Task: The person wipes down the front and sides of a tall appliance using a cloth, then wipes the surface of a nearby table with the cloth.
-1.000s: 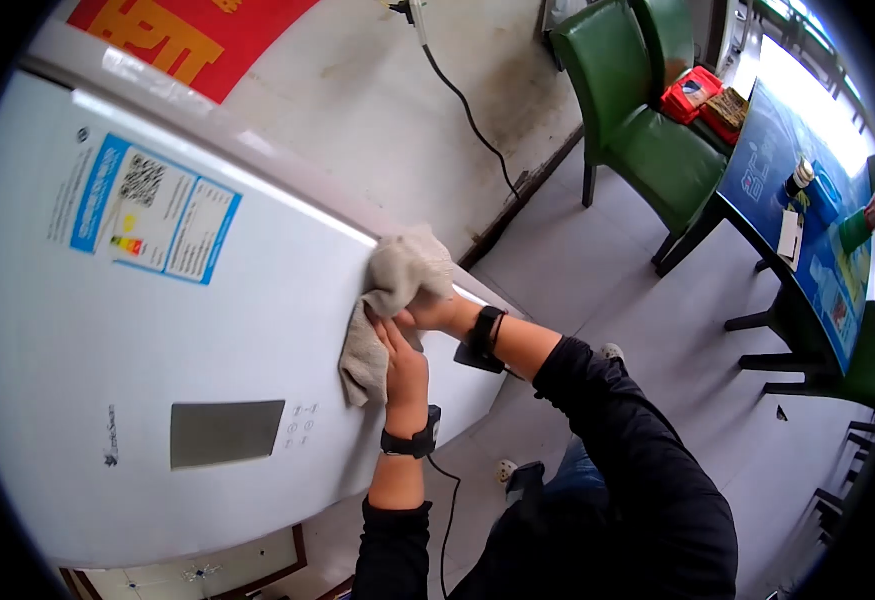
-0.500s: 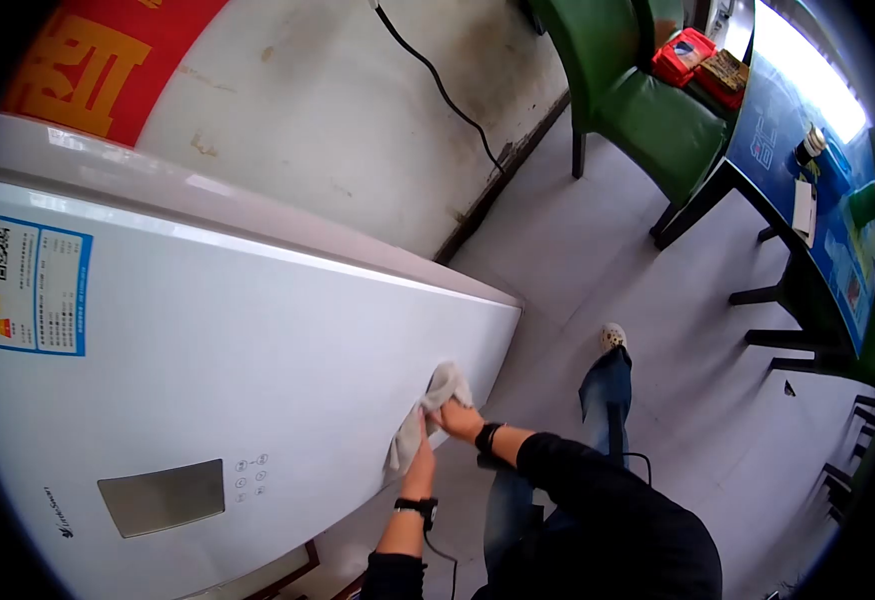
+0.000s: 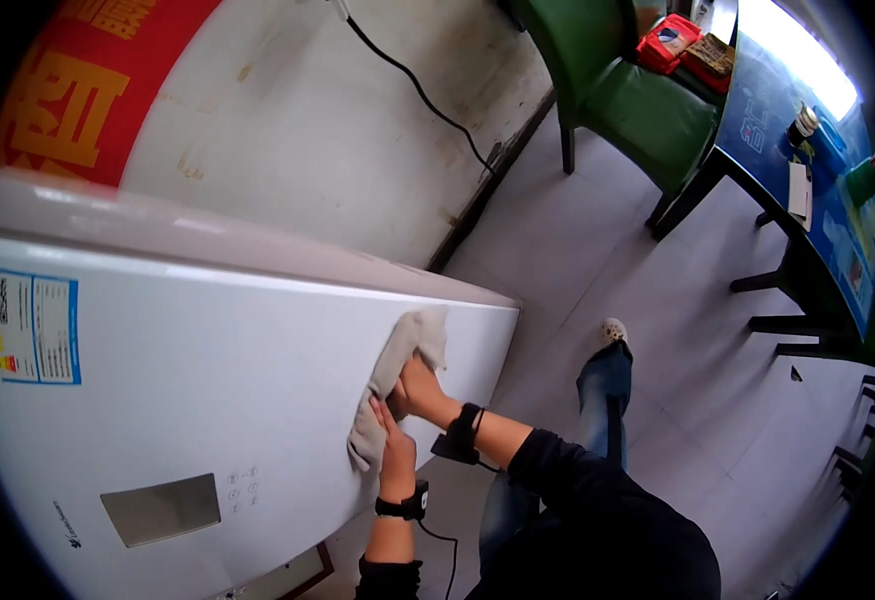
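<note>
A grey-beige cloth [image 3: 398, 345] lies bunched lengthwise against the glossy white front of a large appliance [image 3: 208, 370]. My right hand [image 3: 418, 388] grips the middle of the cloth, its fingers partly hidden in the folds. Just below it, my left hand [image 3: 396, 445] holds the lower part, fingers pressed against the fabric. The hands are close together, and each wrist has a black strap. On the appliance front are a dark display panel [image 3: 162, 510], a few round button marks [image 3: 244, 489] and a blue-edged label [image 3: 26, 325] with a QR code.
Beyond the appliance, a stained wall [image 3: 288, 130] carries a red banner [image 3: 88, 90] and a black cable [image 3: 418, 85]. A green chair [image 3: 648, 115] holds red packets [image 3: 669, 43]. At the right stands a blue-topped table [image 3: 758, 140] with a jar [image 3: 803, 125]. My shoe [image 3: 613, 331] is on the grey floor.
Both hands have slid the cloth up and to the left across the appliance front. The cloth is now stretched out longer. My view has shifted slightly.
</note>
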Action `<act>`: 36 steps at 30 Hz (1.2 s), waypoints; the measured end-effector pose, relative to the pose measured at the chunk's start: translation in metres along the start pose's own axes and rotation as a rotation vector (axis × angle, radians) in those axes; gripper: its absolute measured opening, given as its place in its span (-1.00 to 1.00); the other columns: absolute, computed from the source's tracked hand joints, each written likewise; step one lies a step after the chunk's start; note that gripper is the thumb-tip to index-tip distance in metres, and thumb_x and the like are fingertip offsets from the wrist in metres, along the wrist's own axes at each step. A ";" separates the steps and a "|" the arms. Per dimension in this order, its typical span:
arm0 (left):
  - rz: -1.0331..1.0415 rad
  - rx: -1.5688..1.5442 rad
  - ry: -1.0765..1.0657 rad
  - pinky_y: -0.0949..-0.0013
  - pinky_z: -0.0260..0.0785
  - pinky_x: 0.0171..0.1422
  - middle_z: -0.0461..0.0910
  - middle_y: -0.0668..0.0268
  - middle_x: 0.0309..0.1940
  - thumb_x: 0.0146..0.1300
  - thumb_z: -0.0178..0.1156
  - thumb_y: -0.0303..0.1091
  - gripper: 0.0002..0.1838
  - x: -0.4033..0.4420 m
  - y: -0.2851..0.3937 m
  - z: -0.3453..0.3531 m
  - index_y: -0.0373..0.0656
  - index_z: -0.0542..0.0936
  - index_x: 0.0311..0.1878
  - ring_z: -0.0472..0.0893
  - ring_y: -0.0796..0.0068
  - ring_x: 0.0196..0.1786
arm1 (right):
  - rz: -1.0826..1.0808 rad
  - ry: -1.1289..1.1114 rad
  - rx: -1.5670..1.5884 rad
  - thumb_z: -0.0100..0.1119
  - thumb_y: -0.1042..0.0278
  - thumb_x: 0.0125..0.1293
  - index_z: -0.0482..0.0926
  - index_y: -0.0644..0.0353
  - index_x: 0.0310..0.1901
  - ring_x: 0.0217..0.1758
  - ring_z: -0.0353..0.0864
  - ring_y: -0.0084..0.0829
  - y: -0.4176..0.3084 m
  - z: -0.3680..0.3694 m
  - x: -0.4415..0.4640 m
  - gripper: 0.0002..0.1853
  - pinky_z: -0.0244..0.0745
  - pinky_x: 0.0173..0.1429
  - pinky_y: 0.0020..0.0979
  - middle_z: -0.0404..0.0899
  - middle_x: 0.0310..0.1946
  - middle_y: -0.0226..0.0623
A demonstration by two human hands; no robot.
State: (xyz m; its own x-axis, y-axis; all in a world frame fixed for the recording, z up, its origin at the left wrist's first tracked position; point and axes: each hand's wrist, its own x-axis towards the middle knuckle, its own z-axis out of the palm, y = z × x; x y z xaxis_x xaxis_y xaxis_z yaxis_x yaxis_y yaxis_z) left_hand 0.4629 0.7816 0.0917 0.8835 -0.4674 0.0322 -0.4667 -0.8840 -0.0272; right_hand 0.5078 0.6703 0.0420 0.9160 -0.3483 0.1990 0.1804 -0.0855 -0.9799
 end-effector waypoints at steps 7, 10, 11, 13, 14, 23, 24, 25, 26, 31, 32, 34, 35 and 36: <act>0.150 -0.351 0.025 0.31 -0.06 0.31 -0.10 0.06 0.29 -0.10 -0.17 -0.82 -0.21 0.091 0.045 0.041 -0.27 -0.13 0.28 -0.01 0.07 0.31 | 0.057 0.158 0.054 -0.15 0.22 0.21 0.04 0.45 0.11 0.14 0.08 0.17 0.067 -0.044 0.043 -0.45 0.01 0.21 -0.16 0.13 0.07 0.22; 0.122 -0.393 -0.158 0.33 -0.13 0.34 -0.10 0.08 0.30 -0.10 -0.14 -0.83 -0.14 0.105 0.053 0.068 -0.14 -0.18 0.31 0.00 0.13 0.32 | 0.121 0.144 0.035 -0.18 0.20 0.22 0.09 0.43 0.09 0.10 0.12 0.16 0.121 -0.042 0.039 -0.49 0.05 0.19 -0.17 0.14 0.04 0.21; 0.066 -0.552 -0.206 0.30 -0.24 0.37 -0.08 0.09 0.29 -0.06 -0.18 -0.83 -0.15 0.107 0.057 0.075 -0.04 -0.17 0.32 -0.01 0.19 0.32 | 0.118 0.212 0.050 -0.20 0.21 0.22 0.22 0.42 0.00 0.05 0.17 0.15 0.129 -0.042 0.034 -0.56 0.08 0.14 -0.14 0.21 -0.01 0.20; -0.010 -0.581 -0.279 0.29 -0.29 0.38 -0.06 0.10 0.29 0.03 -0.19 -0.76 -0.22 0.102 0.055 0.099 -0.03 -0.14 0.32 -0.02 0.21 0.33 | 0.281 0.103 0.074 -0.20 0.25 0.21 0.26 0.42 -0.05 0.05 0.18 0.14 0.145 -0.046 0.020 -0.61 0.08 0.13 -0.12 0.24 -0.03 0.19; -0.084 -0.607 -0.344 0.28 -0.34 0.38 -0.03 0.11 0.28 0.11 -0.21 -0.69 -0.30 0.100 0.058 0.098 -0.02 -0.12 0.32 -0.04 0.22 0.33 | 0.436 -0.007 0.099 -0.21 0.30 0.19 0.31 0.41 -0.10 0.04 0.19 0.13 0.153 -0.047 0.012 -0.65 0.07 0.12 -0.09 0.27 -0.06 0.18; -0.301 -0.598 -0.110 0.31 0.21 0.07 0.48 0.07 -0.13 0.24 -0.14 -0.25 -0.66 0.041 0.039 0.060 -0.29 0.44 -0.08 0.42 0.13 -0.05 | 0.278 -0.017 0.140 -0.24 0.44 0.11 0.32 0.39 -0.10 0.06 0.17 0.04 0.114 -0.003 -0.043 -0.67 -0.03 0.21 -0.17 0.27 -0.06 0.14; -0.303 -0.607 -0.107 0.31 0.21 0.07 0.48 0.07 -0.13 0.24 -0.14 -0.25 -0.66 0.029 0.032 0.051 -0.29 0.44 -0.08 0.42 0.13 -0.05 | 0.216 0.104 0.174 -0.21 0.43 0.10 0.31 0.37 -0.06 0.07 0.16 0.06 0.093 0.004 -0.045 -0.65 -0.03 0.22 -0.19 0.26 -0.03 0.14; -0.201 -0.549 0.007 0.30 0.22 0.05 0.49 0.06 -0.15 0.22 -0.11 -0.30 -0.70 0.017 0.024 0.043 -0.29 0.44 -0.09 0.43 0.13 -0.06 | 0.141 0.115 0.146 -0.19 0.42 0.09 0.31 0.36 -0.05 0.08 0.16 0.08 0.076 0.009 -0.049 -0.64 -0.03 0.23 -0.18 0.25 -0.02 0.14; -0.102 -0.487 0.121 0.30 0.23 0.04 0.49 0.05 -0.17 0.21 -0.08 -0.34 -0.73 0.004 0.015 0.037 -0.29 0.44 -0.10 0.44 0.13 -0.07 | 0.066 0.124 0.120 -0.17 0.42 0.08 0.30 0.35 -0.04 0.09 0.15 0.09 0.062 0.014 -0.055 -0.63 -0.03 0.23 -0.17 0.24 -0.01 0.14; -0.024 0.086 0.332 0.27 0.33 -0.07 0.50 0.09 -0.22 0.10 0.04 -0.51 -0.77 -0.052 -0.037 0.014 -0.30 0.45 -0.14 0.49 0.16 -0.19 | -0.209 -0.082 -0.026 -0.05 0.35 0.02 0.27 0.36 0.02 0.09 0.11 0.15 -0.005 0.025 -0.054 -0.52 -0.01 0.19 -0.05 0.20 0.03 0.18; -0.025 0.269 0.379 0.26 0.32 -0.06 0.50 0.10 -0.20 0.09 0.04 -0.52 -0.76 -0.063 -0.038 -0.005 -0.32 0.45 -0.14 0.49 0.17 -0.18 | -0.274 -0.155 -0.019 -0.01 0.32 0.00 0.27 0.37 0.02 0.07 0.12 0.17 -0.020 0.027 -0.053 -0.49 0.00 0.17 -0.03 0.20 0.02 0.19; 0.078 0.364 0.412 0.17 0.31 -0.05 0.47 0.11 -0.16 0.09 -0.01 -0.57 -0.77 -0.070 -0.040 -0.046 -0.34 0.44 -0.14 0.47 0.06 -0.18 | -0.296 -0.106 -0.063 0.02 0.30 -0.04 0.30 0.36 -0.01 0.05 0.12 0.19 -0.059 0.036 -0.046 -0.49 0.02 0.14 -0.01 0.22 0.00 0.20; 0.073 0.380 0.430 0.15 0.30 -0.07 0.47 0.11 -0.18 0.09 -0.02 -0.58 -0.77 -0.077 -0.043 -0.053 -0.34 0.44 -0.14 0.47 0.06 -0.20 | -0.316 -0.039 -0.105 0.05 0.27 -0.07 0.33 0.35 -0.04 0.03 0.13 0.21 -0.074 0.040 -0.045 -0.49 0.03 0.11 0.01 0.23 -0.02 0.21; 0.071 0.398 0.452 0.14 0.30 -0.08 0.48 0.11 -0.19 0.09 -0.03 -0.59 -0.77 -0.080 -0.046 -0.060 -0.33 0.44 -0.15 0.47 0.05 -0.21 | -0.325 -0.056 -0.106 0.05 0.27 -0.07 0.33 0.35 -0.04 0.03 0.13 0.21 -0.084 0.042 -0.045 -0.49 0.03 0.11 0.01 0.23 -0.02 0.21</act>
State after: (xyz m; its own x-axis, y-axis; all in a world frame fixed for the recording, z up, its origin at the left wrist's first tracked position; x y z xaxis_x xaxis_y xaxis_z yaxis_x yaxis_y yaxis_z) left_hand 0.4108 0.8590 0.1505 0.7050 -0.5595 0.4358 -0.3952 -0.8202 -0.4136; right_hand 0.4666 0.7319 0.1149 0.8358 -0.2354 0.4961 0.4300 -0.2812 -0.8579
